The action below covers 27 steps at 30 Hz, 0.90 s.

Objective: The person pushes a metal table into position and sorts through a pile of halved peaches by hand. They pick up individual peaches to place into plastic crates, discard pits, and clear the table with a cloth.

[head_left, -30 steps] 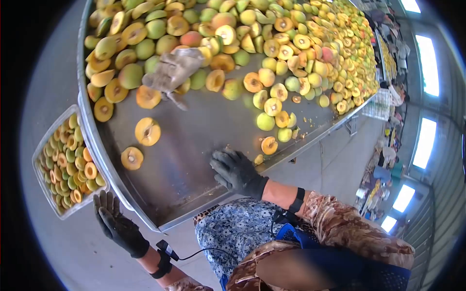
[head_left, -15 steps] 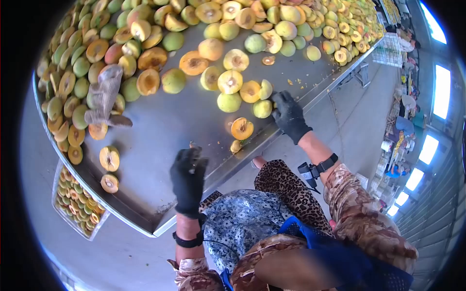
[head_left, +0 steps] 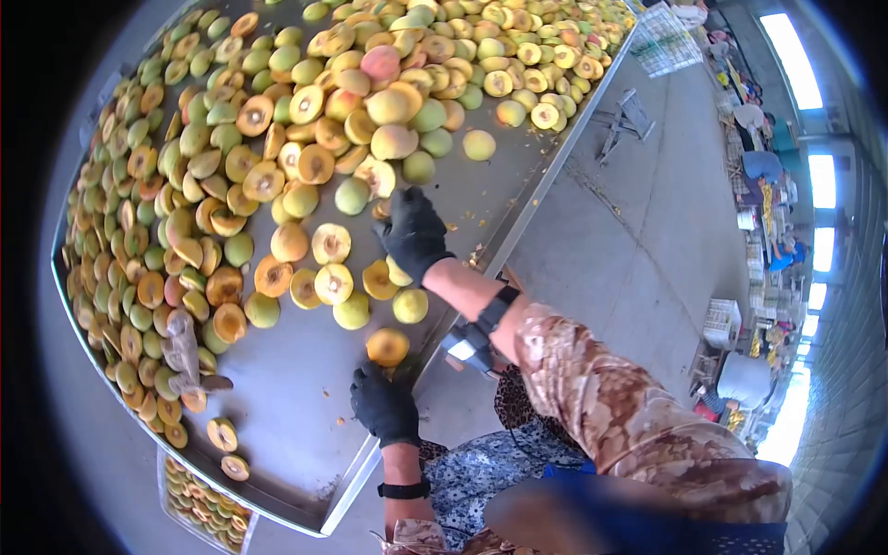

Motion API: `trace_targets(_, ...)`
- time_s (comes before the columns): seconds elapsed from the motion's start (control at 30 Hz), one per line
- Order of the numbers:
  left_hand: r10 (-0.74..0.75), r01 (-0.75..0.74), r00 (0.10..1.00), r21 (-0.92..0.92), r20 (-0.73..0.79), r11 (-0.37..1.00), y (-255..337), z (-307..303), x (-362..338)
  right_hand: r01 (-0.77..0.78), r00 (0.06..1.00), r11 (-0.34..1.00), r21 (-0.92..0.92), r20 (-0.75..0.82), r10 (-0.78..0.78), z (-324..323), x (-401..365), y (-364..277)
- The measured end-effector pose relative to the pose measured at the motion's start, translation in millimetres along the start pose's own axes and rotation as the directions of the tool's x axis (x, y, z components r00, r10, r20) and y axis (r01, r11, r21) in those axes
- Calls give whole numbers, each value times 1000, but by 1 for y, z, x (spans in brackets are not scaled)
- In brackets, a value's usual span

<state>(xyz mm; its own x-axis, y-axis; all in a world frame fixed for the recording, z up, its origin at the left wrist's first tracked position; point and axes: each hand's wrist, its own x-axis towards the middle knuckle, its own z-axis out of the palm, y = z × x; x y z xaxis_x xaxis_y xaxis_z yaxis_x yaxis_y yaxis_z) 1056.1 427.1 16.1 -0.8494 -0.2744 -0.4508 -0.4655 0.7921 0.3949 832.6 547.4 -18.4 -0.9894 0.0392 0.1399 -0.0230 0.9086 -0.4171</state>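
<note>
My left hand (head_left: 384, 405), in a dark glove, is low over the metal table beside its near rim. Its fingers are curled close to the near side of a halved peach (head_left: 388, 347); whatever lies under the fingertips is hidden. Farther up the table is my right hand (head_left: 413, 233), gloved alike, with its fingers bent together at a small brown-orange peach piece (head_left: 380, 209). Just past it lie a pale cut peach half (head_left: 376, 176) and a green-yellow peach (head_left: 352, 196). Between my hands sits a loose cluster of halves, including a yellow one (head_left: 410, 306).
Many peach halves (head_left: 264, 180) cover the far and left parts of the metal table (head_left: 287, 388). A grey glove (head_left: 182, 351) lies at the left. A crate of halves (head_left: 199, 504) stands below the corner. Several people and crates (head_left: 722, 324) are off to the right.
My view has turned, showing more of the table's far side. My right hand has reached farther up the table to the small piece. My left hand has come over beside the near peach half.
</note>
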Motion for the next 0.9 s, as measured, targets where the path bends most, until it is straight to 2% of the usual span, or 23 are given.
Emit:
trace_targets(0.03, 18, -18, 1000, 14, -9, 1000, 0, 0, -2, 27, 999, 997, -68, 20, -26, 3, -1, 0)
trace_targets(0.23, -20, 28, 988, 45, -154, 999, -12, 7, -8, 203, 946, 974, -98, 276, -169, -20, -1, 29)
trace_targets(0.27, -13, 20, 987, 44, -160, 999, -15, 11, -9, 202, 949, 974, -99, 267, -170, -24, -3, 34)
trace_targets(0.33, -122, 128, 984, 35, -132, 991, -12, 5, -12, 149, 974, 988, -48, 178, -138, -21, -9, 48)
trace_targets(0.37, -125, 124, 984, -22, -127, 992, -18, 6, -13, 182, 981, 982, -47, 77, -178, -17, -12, 53)
trace_targets(0.4, -141, 142, 979, -7, -144, 990, -21, 3, -15, 116, 982, 993, -24, 151, -112, -25, -9, 46)
trace_targets(0.47, -57, 42, 996, -206, -65, 978, -22, 0, -20, 145, 974, 989, 7, 172, -144, -40, -4, 31)
trace_targets(0.5, -70, 56, 996, -219, -55, 974, -27, 1, -20, 146, 973, 989, 25, 177, -148, -32, -4, 34)
trace_targets(0.53, -79, 65, 995, -206, -61, 976, -30, 4, -19, 244, 957, 970, -7, 166, -239, -19, -3, 40)
trace_targets(0.57, -97, 89, 992, -95, -83, 991, -31, 9, -21, 339, 930, 940, -37, 161, -329, -7, -3, 45)
trace_targets(0.6, -113, 115, 988, 22, -103, 993, -36, 9, -23, 335, 930, 942, -15, 167, -328, -4, -2, 45)
trace_targets(0.67, -100, 99, 989, -18, -113, 995, -44, 7, -24, 185, 969, 978, 93, 146, -198, -12, 6, 49)
trace_targets(0.7, -97, 96, 988, -18, -120, 995, -50, 11, -23, 261, 949, 961, 89, 160, -273, -21, 10, 51)
trace_targets(0.73, -87, 85, 988, -25, -130, 996, -53, 14, -21, 273, 947, 958, 89, 152, -284, -21, 12, 43)
trace_targets(0.8, 53, -44, 987, 66, -153, 997, -61, 18, -21, 489, 863, 838, 242, 8, -505, -27, 8, 31)
trace_targets(0.83, 56, -51, 995, 61, -85, 997, -61, 16, -18, 475, 870, 872, 122, 85, -486, -19, 6, 23)
trace_targets(0.87, -162, 147, 980, -126, -116, 981, -37, -2, -23, 454, 881, 891, -4, 154, -448, -9, 5, 14)
trace_targets(0.9, -173, 153, 973, -136, -155, 979, -40, -2, -24, 410, 891, 910, -71, 245, -382, -8, 5, 7)
